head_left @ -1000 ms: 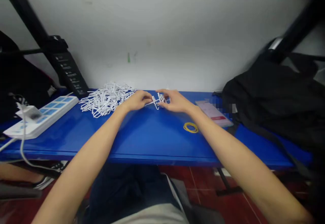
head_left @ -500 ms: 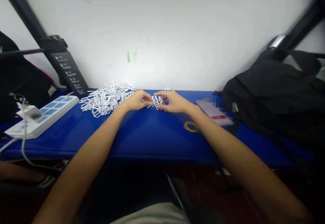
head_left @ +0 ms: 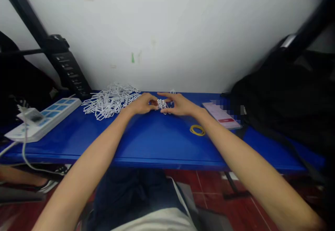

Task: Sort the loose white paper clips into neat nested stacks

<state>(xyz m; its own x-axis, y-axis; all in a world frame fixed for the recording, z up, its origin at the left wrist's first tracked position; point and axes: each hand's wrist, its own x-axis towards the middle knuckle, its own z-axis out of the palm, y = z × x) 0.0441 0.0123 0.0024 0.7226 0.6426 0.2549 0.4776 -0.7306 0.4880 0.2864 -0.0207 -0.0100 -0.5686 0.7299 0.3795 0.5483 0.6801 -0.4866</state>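
Observation:
My left hand [head_left: 142, 105] and my right hand [head_left: 178, 105] meet at the back middle of the blue table [head_left: 146, 140]. Both pinch a small bunch of white paper clips [head_left: 162, 104] between their fingertips, just above the tabletop. A large loose pile of white paper clips [head_left: 108, 100] lies to the left of my left hand, near the wall. A yellow rubber band [head_left: 196, 130] lies flat on the table beside my right forearm.
A white and blue power strip [head_left: 43, 119] with a plugged charger lies at the table's left end. A phone [head_left: 222, 115] rests right of my hands, and a black bag [head_left: 285, 101] fills the right end. A black slanted frame bar [head_left: 60, 59] stands at back left.
My hands have drawn slightly closer together, squeezing the clips into a tighter bunch. The view shifted a little; nothing else on the table moved.

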